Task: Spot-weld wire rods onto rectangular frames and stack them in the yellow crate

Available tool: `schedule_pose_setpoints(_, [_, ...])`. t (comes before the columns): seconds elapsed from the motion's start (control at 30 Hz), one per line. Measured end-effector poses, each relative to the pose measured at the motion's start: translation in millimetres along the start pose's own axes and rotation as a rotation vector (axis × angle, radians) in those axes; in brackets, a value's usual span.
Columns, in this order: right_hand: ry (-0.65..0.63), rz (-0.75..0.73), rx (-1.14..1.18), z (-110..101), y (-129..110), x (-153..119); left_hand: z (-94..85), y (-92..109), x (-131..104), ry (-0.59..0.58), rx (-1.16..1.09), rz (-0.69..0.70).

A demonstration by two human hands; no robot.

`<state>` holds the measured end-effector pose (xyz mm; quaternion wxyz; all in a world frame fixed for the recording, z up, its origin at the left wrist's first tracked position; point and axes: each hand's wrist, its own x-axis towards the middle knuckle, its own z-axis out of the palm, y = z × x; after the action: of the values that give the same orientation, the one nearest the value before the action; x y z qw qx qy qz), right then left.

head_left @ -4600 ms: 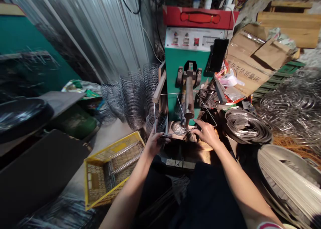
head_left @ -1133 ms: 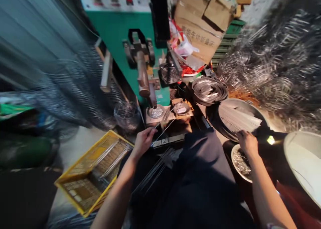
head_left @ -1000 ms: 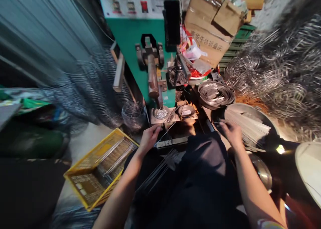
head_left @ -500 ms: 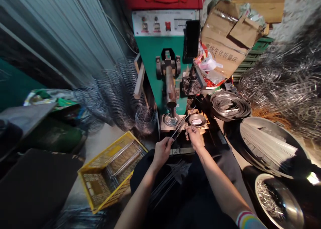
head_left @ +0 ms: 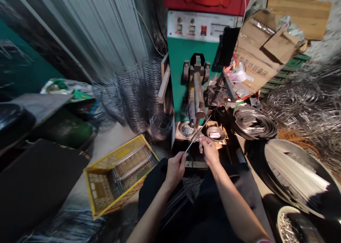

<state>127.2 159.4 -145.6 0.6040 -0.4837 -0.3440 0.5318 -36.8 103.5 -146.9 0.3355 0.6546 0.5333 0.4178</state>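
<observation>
My left hand (head_left: 176, 166) is closed on the near end of a thin metal rod (head_left: 191, 145), which slants up and right toward the base of the machine. My right hand (head_left: 209, 151) is beside the rod, thumb and fingertips drawn together in a pinch; anything between them is too small to make out. Just beyond that hand sits a small round dish (head_left: 220, 138) with a pale piece in it. The green spot-welding-type machine (head_left: 179, 72) stands ahead, its thick metal arm (head_left: 198, 95) reaching down over a round dish of shiny bits (head_left: 187, 129).
A yellow crate (head_left: 92, 196) with metal rods stands at left, stacks of wire coils (head_left: 130, 101) behind it. At right are coiled metal strips (head_left: 254, 124), a wide pan (head_left: 274, 145) of flat strips and a bowl (head_left: 279, 218) of small metal parts. Rods lie across my lap.
My view has swung left, so the machine appears farther right. My left hand still grips the rod. My right hand stays near the dish, its fingers slightly lower relative to it.
</observation>
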Motion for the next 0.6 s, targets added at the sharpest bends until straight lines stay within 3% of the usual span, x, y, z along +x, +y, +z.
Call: schedule_pose_setpoints(0.6, [-0.077, -0.028, 0.029, 5.8, -3.9, 9.9, -7.4, 1.6, 6.1, 0.024, -0.056, -0.020])
